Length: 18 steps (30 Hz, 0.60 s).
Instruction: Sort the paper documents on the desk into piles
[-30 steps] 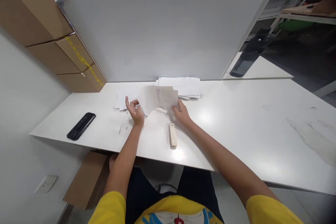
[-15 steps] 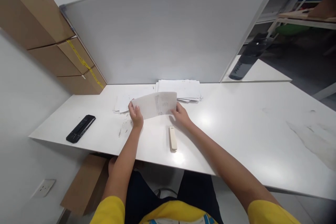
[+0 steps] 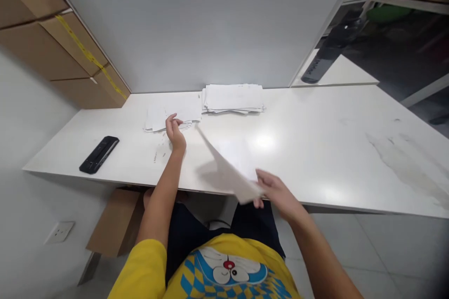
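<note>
"Looking from the head camera, where do you find the loose paper [image 3: 233,168]?"

"On the near side of the thick stack [image 3: 233,98], raised above the table [image 3: 326,140]. It runs aslant, one tip toward the thick stack, the other end out at the table's front edge, in the right hand [image 3: 277,192]."

"How are that hand's fingers?"

"Grasping the paper's near end, some above it and some below. Whether it is one sheet or several, I can't tell."

"And the left hand [image 3: 176,135]?"

"To the near left of the thick stack, over the front edge of a flatter stack [image 3: 185,105]. Its fingers are loosely curled, gripping nothing. I can't tell whether they touch the sheets under them."

"How does the flatter stack lie?"

"Just left of the thick stack, right up beside it."

"What else is around?"

"A whiteboard [image 3: 189,28] stands directly behind the thick stack. Well to the stack's left are cardboard boxes [image 3: 42,51] with yellow tape [image 3: 87,52]; nearer, also left, lies a black oblong object [image 3: 99,154]. Well right of the thick stack and further back is a dark bottle [image 3: 328,51]."
</note>
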Each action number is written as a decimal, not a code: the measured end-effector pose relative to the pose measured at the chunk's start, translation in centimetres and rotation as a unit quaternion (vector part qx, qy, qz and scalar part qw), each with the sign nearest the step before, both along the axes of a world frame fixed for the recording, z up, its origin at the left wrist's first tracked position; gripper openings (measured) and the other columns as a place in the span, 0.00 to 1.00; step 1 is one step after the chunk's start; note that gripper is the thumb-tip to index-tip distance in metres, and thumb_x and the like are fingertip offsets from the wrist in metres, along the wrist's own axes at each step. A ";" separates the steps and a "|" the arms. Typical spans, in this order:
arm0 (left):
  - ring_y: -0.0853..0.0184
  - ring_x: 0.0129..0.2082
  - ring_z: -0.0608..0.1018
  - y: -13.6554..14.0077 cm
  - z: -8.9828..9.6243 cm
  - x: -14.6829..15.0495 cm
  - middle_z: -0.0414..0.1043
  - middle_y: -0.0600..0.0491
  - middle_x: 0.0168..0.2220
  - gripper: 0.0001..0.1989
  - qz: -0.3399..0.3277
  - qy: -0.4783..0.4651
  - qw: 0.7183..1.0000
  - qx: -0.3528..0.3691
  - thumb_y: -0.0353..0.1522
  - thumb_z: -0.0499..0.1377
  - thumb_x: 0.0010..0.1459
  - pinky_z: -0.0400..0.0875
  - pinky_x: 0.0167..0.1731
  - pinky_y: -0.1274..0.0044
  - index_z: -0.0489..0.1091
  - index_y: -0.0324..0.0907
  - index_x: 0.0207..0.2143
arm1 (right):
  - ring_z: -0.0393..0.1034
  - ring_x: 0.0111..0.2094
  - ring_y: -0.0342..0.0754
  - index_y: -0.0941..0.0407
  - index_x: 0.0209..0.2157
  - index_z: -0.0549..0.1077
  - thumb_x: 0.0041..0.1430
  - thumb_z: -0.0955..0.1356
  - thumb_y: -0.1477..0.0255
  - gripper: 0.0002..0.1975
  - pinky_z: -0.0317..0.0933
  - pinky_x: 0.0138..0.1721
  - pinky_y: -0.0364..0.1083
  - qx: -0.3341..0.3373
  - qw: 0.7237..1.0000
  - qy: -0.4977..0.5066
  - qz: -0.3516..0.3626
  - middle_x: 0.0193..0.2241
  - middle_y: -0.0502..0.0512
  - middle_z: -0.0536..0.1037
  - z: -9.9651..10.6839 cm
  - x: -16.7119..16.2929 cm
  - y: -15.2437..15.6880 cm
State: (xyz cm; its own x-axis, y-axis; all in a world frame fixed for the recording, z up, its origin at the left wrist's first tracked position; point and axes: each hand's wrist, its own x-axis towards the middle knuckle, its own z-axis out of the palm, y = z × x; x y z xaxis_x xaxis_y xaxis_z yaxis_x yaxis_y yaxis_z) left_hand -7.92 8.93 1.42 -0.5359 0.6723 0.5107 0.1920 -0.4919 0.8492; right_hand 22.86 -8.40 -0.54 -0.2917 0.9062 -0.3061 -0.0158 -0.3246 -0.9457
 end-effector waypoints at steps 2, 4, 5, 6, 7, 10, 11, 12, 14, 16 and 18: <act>0.65 0.35 0.74 0.0 -0.4 0.4 0.70 0.53 0.30 0.13 -0.023 0.050 0.998 0.001 0.40 0.53 0.66 0.67 0.48 0.72 0.71 0.42 0.44 | 0.66 0.18 0.48 0.52 0.41 0.75 0.55 0.70 0.55 0.18 0.59 0.20 0.47 -0.052 0.998 -0.032 0.016 0.18 0.48 0.71 -1.4 1.8 -5.0; 0.64 0.37 0.75 -0.1 -0.8 0.8 0.72 0.52 0.31 0.13 -0.046 0.105 0.993 -0.008 0.38 0.52 0.67 0.67 0.49 0.71 0.72 0.42 0.45 | 0.65 0.17 0.49 0.53 0.44 0.75 0.56 0.69 0.53 0.21 0.57 0.20 0.47 -0.071 0.996 -0.057 -0.021 0.16 0.48 0.70 -2.1 3.6 -8.1; 0.64 0.38 0.75 -0.1 -1.1 1.0 0.73 0.52 0.32 0.13 -0.055 0.132 0.990 -0.016 0.38 0.51 0.67 0.67 0.49 0.71 0.72 0.42 0.45 | 0.65 0.17 0.49 0.53 0.45 0.75 0.56 0.69 0.52 0.22 0.57 0.20 0.47 -0.079 0.994 -0.065 -0.048 0.16 0.48 0.70 -2.1 4.3 -8.9; 0.63 0.39 0.76 -0.2 -1.3 1.2 0.74 0.51 0.33 0.14 -0.066 0.160 0.985 -0.025 0.38 0.51 0.67 0.68 0.50 0.70 0.73 0.42 0.45 | 0.65 0.17 0.50 0.53 0.47 0.75 0.55 0.69 0.52 0.24 0.58 0.20 0.48 -0.088 0.991 -0.071 -0.073 0.15 0.48 0.70 -2.0 4.8 -9.4; 0.63 0.40 0.76 -0.3 -1.5 1.5 0.74 0.50 0.34 0.14 -0.082 0.189 0.978 -0.034 0.38 0.50 0.68 0.68 0.51 0.69 0.73 0.42 0.46 | 0.65 0.18 0.51 0.54 0.48 0.75 0.54 0.69 0.51 0.26 0.58 0.20 0.48 -0.098 0.988 -0.074 -0.093 0.15 0.49 0.70 -1.7 5.2 -9.5; 0.60 0.43 0.77 -1.5 -1.8 2.8 0.76 0.49 0.37 0.15 -0.166 0.269 0.947 -0.055 0.39 0.51 0.68 0.70 0.52 0.66 0.74 0.44 0.47 | 0.64 0.18 0.52 0.55 0.47 0.76 0.49 0.71 0.49 0.30 0.57 0.20 0.48 -0.116 0.981 -0.085 -0.130 0.14 0.51 0.69 -0.5 5.5 -9.1; 0.60 0.44 0.78 -2.2 -1.8 3.5 0.77 0.48 0.39 0.16 -0.205 0.296 0.931 -0.059 0.39 0.51 0.68 0.70 0.52 0.65 0.75 0.44 0.48 | 0.64 0.18 0.52 0.55 0.45 0.77 0.46 0.71 0.49 0.30 0.56 0.19 0.48 -0.116 0.980 -0.087 -0.137 0.13 0.51 0.69 -0.2 5.4 -8.8; 0.60 0.46 0.78 -3.2 -1.7 4.1 0.77 0.48 0.41 0.16 -0.244 0.324 0.912 -0.059 0.39 0.51 0.68 0.70 0.53 0.64 0.75 0.45 0.49 | 0.63 0.17 0.52 0.55 0.44 0.77 0.45 0.71 0.49 0.30 0.56 0.19 0.48 -0.114 0.979 -0.086 -0.145 0.13 0.51 0.68 0.0 5.3 -8.6; 0.59 0.54 0.76 -5.6 -1.6 5.4 0.77 0.47 0.48 0.17 -0.303 0.384 0.870 -0.055 0.40 0.51 0.69 0.66 0.59 0.62 0.74 0.47 0.52 | 0.62 0.17 0.51 0.55 0.43 0.78 0.45 0.72 0.50 0.29 0.56 0.19 0.48 -0.105 0.978 -0.084 -0.158 0.13 0.51 0.68 0.0 5.3 -8.2; 0.57 0.64 0.68 -8.2 -1.4 6.5 0.74 0.49 0.56 0.18 -0.325 0.447 0.831 -0.065 0.39 0.49 0.70 0.56 0.67 0.59 0.72 0.50 0.55 | 0.63 0.18 0.51 0.55 0.45 0.77 0.48 0.71 0.52 0.27 0.56 0.19 0.48 -0.092 0.977 -0.085 -0.170 0.14 0.51 0.69 -0.2 5.5 -7.8; 0.55 0.71 0.57 -10.5 -1.3 7.3 0.68 0.50 0.63 0.20 -0.319 0.499 0.800 -0.095 0.39 0.47 0.71 0.46 0.70 0.55 0.68 0.49 0.60 | 0.63 0.19 0.51 0.55 0.46 0.77 0.50 0.71 0.55 0.25 0.56 0.20 0.48 -0.086 0.976 -0.088 -0.181 0.14 0.51 0.69 -0.3 5.9 -7.5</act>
